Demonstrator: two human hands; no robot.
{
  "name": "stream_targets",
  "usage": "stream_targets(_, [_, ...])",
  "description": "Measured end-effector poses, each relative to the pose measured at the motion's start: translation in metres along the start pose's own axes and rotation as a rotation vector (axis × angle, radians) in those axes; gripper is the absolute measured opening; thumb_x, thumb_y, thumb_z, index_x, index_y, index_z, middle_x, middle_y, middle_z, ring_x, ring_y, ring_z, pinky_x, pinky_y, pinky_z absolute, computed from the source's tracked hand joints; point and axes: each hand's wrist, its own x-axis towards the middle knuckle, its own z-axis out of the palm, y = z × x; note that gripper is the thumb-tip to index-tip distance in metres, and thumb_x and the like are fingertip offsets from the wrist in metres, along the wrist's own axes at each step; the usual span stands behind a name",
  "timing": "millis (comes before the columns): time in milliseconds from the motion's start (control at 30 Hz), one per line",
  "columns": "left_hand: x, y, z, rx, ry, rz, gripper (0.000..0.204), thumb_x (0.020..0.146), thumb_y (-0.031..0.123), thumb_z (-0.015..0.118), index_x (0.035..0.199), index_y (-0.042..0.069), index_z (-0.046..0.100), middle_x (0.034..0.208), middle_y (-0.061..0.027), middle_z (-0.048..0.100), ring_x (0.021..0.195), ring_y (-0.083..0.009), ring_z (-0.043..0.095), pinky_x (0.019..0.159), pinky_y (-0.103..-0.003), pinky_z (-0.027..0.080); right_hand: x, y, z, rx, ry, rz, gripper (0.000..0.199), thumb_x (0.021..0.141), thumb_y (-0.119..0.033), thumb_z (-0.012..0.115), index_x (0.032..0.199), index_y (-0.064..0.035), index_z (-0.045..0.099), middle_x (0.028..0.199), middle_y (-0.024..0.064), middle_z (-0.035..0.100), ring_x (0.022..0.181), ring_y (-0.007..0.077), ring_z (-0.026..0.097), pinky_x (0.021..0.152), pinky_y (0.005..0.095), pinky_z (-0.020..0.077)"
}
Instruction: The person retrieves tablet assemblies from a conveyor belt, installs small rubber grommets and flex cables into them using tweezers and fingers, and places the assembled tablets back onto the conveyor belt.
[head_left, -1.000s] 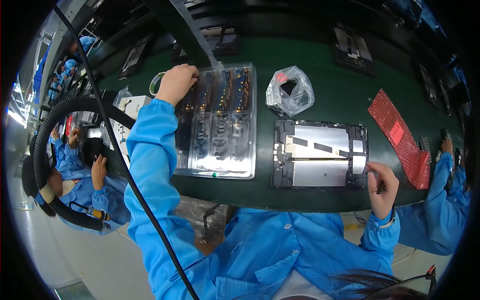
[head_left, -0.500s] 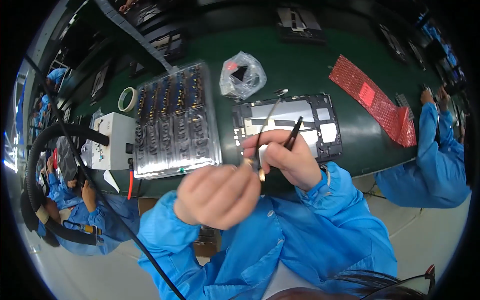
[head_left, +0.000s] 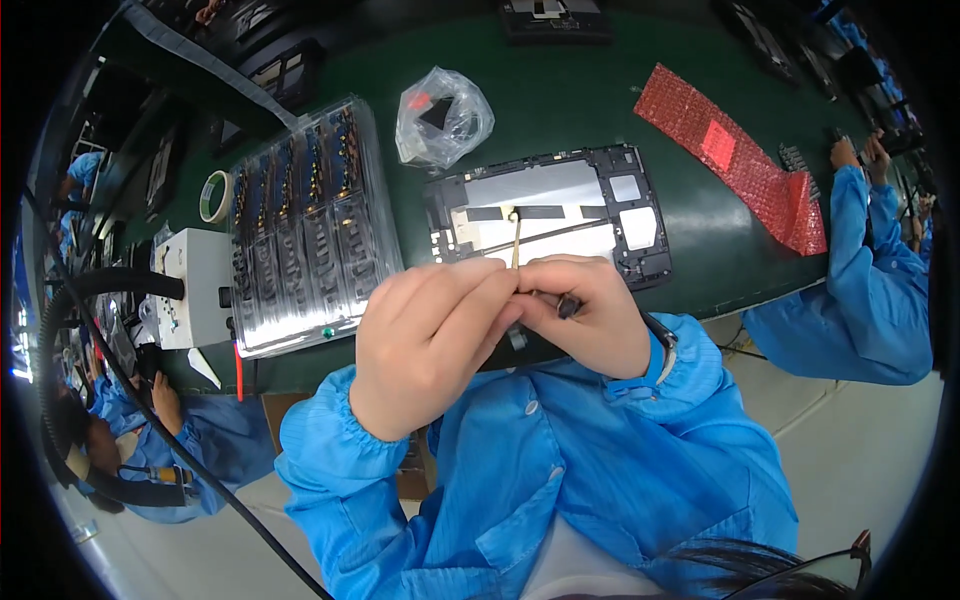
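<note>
My left hand and my right hand meet in front of the tablet-like housing, fingertips pressed together. From between them a thin cable sticks up, pale gold along its length with a dark end, over the housing's silver-grey middle. My left hand pinches the cable; whether the right fingers also grip it is hidden. In my right hand a black pen-like tool, apparently tweezers, is mostly covered by the fingers. A small grey piece shows beneath the fingertips.
Left of the housing lies a clear tray of small circuit parts. A clear plastic bag and red bubble wrap lie farther back. At left are a tape roll, a white box and a black hose. Co-workers sit both sides.
My hands have come together, and the cable shows as a shorter upright length between them. The black tool has tipped down into my right hand. The view has shifted slightly.
</note>
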Motion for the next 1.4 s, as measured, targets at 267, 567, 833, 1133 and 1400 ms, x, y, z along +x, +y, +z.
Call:
stream_targets(267, [-0.005,-0.001,-0.004,0.079,-0.035,0.051,0.029,0.063,0.010,0.066,0.091,0.004,0.062,0.090,-0.0047,0.062,0.073,-0.0191,0.058,0.062,-0.029,0.044,-0.004,-0.003,-0.001,-0.168,-0.111,-0.086,0.015,0.074,0.000,0.053,0.089,0.0008,0.055,0.076,0.0166,0.057,0.070,0.0335,0.057,0.062,0.0333,0.0448])
stream_targets(567, [-0.018,0.014,-0.002,0.344,0.069,0.171,0.029,0.059,0.011,0.062,0.086,0.005,0.064,0.086,-0.0037,0.061,0.065,-0.0148,0.055,0.058,-0.026,0.040,-0.016,-0.003,0.004,-0.277,-0.093,-0.149,0.019,0.071,0.002,0.054,0.090,0.0000,0.057,0.073,0.0153,0.057,0.070,0.0332,0.059,0.062,0.0338,0.0467])
stream_targets(833, [-0.119,0.042,-0.051,0.583,0.440,-0.662,0.023,0.064,-0.015,0.057,0.083,-0.002,0.060,0.083,-0.0117,0.061,0.074,-0.0235,0.058,0.062,-0.031,0.047,-0.030,0.018,-0.014,-0.142,-0.100,0.013,0.032,0.072,0.007,0.052,0.103,0.0006,0.060,0.077,0.0102,0.065,0.072,0.0159,0.063,0.064,0.0266,0.0489])
stream_targets(1133, [-0.261,0.046,-0.052,0.897,-0.052,-1.189,0.012,0.078,0.004,0.061,0.089,0.002,0.062,0.085,-0.0096,0.062,0.075,-0.0206,0.059,0.064,-0.029,0.047,-0.021,0.030,-0.009,-0.017,-0.120,0.104,0.019,0.084,-0.003,0.053,0.101,-0.0006,0.060,0.077,0.0027,0.066,0.065,0.0021,0.053,0.054,0.0148,0.0391])
stream_targets(1400, [-0.109,0.039,-0.026,0.097,0.310,-0.847,0.015,0.080,-0.003,0.056,0.094,-0.002,0.062,0.096,-0.0127,0.063,0.084,-0.0195,0.062,0.073,-0.028,0.048,-0.012,0.029,0.003,0.306,-0.283,0.192,0.011,0.082,0.003,0.050,0.092,0.0018,0.054,0.078,0.0079,0.062,0.079,0.0132,0.061,0.066,0.0213,0.0467])
